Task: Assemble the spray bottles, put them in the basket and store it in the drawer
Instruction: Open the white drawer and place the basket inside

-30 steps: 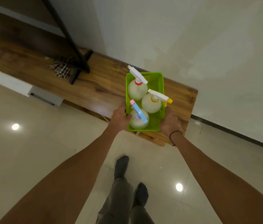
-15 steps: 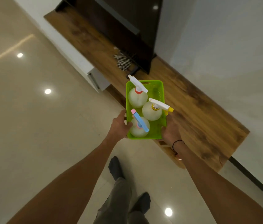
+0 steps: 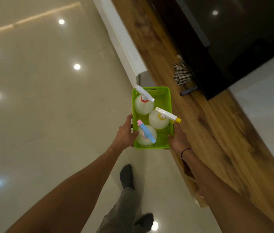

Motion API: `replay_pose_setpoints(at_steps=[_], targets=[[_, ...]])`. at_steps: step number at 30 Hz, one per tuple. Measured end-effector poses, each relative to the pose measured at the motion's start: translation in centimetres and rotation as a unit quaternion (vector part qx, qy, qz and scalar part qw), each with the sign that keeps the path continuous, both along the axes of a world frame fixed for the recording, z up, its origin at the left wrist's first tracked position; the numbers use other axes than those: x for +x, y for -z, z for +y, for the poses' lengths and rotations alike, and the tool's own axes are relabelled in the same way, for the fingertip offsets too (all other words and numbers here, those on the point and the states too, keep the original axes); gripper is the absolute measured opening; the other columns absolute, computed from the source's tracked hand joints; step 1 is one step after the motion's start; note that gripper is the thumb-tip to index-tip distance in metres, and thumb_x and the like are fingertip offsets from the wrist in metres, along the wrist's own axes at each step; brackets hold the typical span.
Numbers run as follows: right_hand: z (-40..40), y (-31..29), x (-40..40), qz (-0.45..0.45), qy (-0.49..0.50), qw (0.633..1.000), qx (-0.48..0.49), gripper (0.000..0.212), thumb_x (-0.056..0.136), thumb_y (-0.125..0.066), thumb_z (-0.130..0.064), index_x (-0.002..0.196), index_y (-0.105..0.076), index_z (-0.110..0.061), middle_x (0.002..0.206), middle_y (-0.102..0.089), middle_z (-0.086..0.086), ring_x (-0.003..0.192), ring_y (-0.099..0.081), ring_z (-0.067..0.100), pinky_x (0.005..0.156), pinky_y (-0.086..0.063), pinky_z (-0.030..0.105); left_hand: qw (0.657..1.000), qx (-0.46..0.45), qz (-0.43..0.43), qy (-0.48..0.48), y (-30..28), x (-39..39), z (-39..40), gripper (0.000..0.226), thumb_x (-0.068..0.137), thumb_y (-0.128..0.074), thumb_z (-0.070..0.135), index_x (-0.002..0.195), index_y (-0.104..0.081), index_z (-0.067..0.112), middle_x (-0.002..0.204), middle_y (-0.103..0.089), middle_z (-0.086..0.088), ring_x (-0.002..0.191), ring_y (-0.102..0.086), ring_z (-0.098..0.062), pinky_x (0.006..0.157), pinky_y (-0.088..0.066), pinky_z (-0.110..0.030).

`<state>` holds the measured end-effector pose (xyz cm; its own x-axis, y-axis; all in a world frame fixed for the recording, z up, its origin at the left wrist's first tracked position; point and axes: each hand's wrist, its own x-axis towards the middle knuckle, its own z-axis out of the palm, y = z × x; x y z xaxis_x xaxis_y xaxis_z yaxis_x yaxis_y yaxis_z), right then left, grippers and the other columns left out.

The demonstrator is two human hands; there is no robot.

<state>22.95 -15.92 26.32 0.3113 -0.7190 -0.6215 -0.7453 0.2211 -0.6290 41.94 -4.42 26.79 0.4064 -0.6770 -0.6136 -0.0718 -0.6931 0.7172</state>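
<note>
A green plastic basket (image 3: 166, 98) hangs in the air over the floor, just left of a long wooden cabinet. My left hand (image 3: 124, 133) grips its left wall and my right hand (image 3: 177, 140) grips its right near corner. Three white spray bottles stand upright inside: one with a white head and red collar (image 3: 143, 105) at the far end, one with a yellow nozzle tip (image 3: 159, 121) in the middle, one with a blue and pink head (image 3: 145, 137) nearest me.
The wooden cabinet top (image 3: 217, 132) runs diagonally on the right under a dark television (image 3: 233, 39). A checked cloth (image 3: 181, 74) lies on it. A white drawer front (image 3: 124, 39) lines its left side. Glossy tiled floor (image 3: 48, 98) and my socked feet (image 3: 127, 175) lie below.
The basket has been lifted off the cabinet top and now hangs over the floor beside it. I have turned to the left along the cabinet, so the television has come into view.
</note>
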Motion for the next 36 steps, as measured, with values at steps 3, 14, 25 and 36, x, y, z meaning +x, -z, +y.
replay_pose_setpoints(at_steps=[3, 14, 25, 36], targets=[[-1.2, 1.3, 3.2, 0.013, -0.022, 1.0, 0.014, 0.063, 0.1, -0.044, 0.002, 0.153, -0.035, -0.03, 0.145, -0.049, 0.014, 0.116, -0.061, 0.044, 0.068, -0.064, 0.057, 1.0, 0.007, 0.002, -0.02, 1.2, 2.0, 0.4, 0.074, 0.102, -0.053, 0.004, 0.162, -0.022, 0.033, 0.133, -0.058, -0.013, 0.094, -0.075, -0.042, 0.062, -0.064, -0.06], [-5.4, 8.2, 10.1, 0.095, -0.148, 0.984, -0.016, 0.046, 0.101, -0.059, -0.015, 0.145, -0.048, -0.014, 0.132, -0.061, 0.022, 0.123, -0.059, 0.043, 0.098, -0.049, 0.042, 0.992, 0.025, 0.034, -0.116, 7.3, 5.4, 0.4, 0.069, 0.103, -0.05, 0.005, 0.161, -0.023, 0.03, 0.132, -0.064, -0.012, 0.097, -0.074, -0.043, 0.07, -0.064, -0.062], [-10.8, 19.3, 15.1, 0.164, -0.278, 0.946, 0.021, 0.036, 0.095, -0.065, -0.016, 0.13, -0.057, -0.009, 0.118, -0.057, 0.017, 0.107, -0.063, 0.042, 0.09, -0.052, 0.042, 0.979, 0.038, 0.065, -0.188, 18.8, 6.1, -1.3, 0.067, 0.107, -0.053, 0.017, 0.162, -0.02, 0.034, 0.139, -0.062, -0.008, 0.109, -0.072, -0.037, 0.08, -0.065, -0.058], [-12.5, 34.9, 16.9, 0.168, -0.351, 0.921, 0.026, 0.012, 0.098, -0.06, -0.013, 0.1, -0.049, -0.007, 0.1, -0.053, 0.014, 0.096, -0.058, 0.033, 0.085, -0.052, 0.046, 0.967, 0.056, 0.082, -0.233, 32.6, 6.9, -2.6, 0.07, 0.106, -0.062, 0.024, 0.162, -0.023, 0.035, 0.136, -0.065, -0.009, 0.121, -0.067, -0.033, 0.091, -0.062, -0.059]])
